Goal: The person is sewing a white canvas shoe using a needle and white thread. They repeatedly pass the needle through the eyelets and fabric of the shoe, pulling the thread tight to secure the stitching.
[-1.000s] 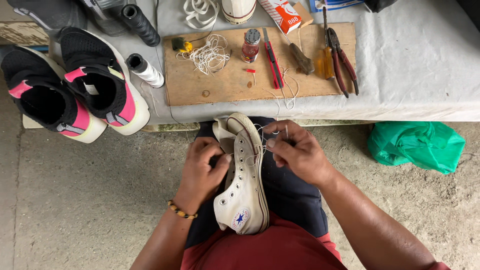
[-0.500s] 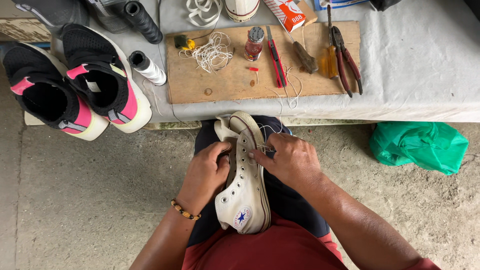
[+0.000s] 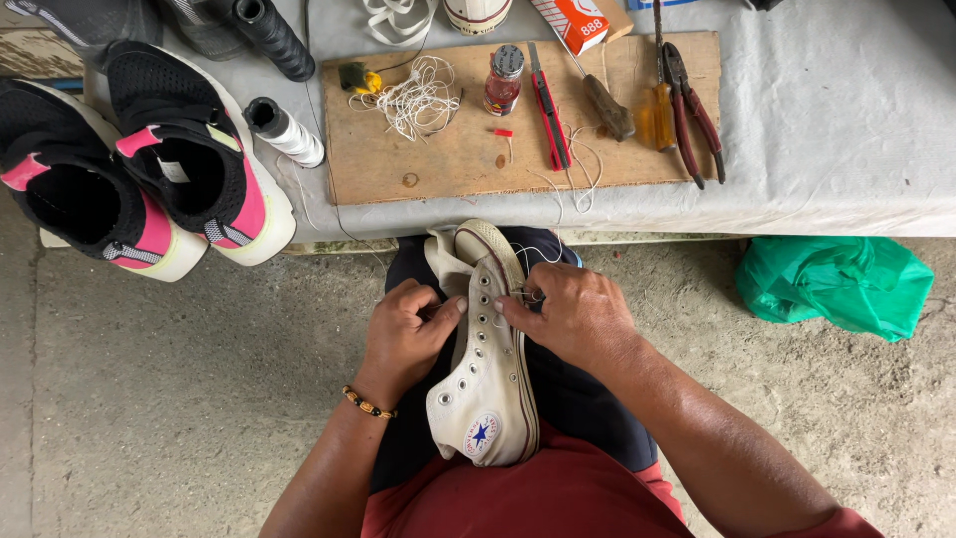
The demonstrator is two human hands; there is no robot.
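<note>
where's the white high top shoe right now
In the head view the white high-top shoe lies on the person's lap at centre, sole rightward, clasped between the left hand and right hand, below the brown board.

We had only one view, taken from a camera worn on the person's head, and it looked almost straight down. It sat close above the lap, so the left hand [image 3: 406,331] and right hand [image 3: 571,314] fell just below the middle of the frame, with both forearms running out at the bottom edge. Beyond the hands, toward the top, we saw the near part of a cloth-covered table [image 3: 846,130]; to either side of them lay the concrete floor [image 3: 179,399]. With no second view, no part of the scene was shared.
</note>
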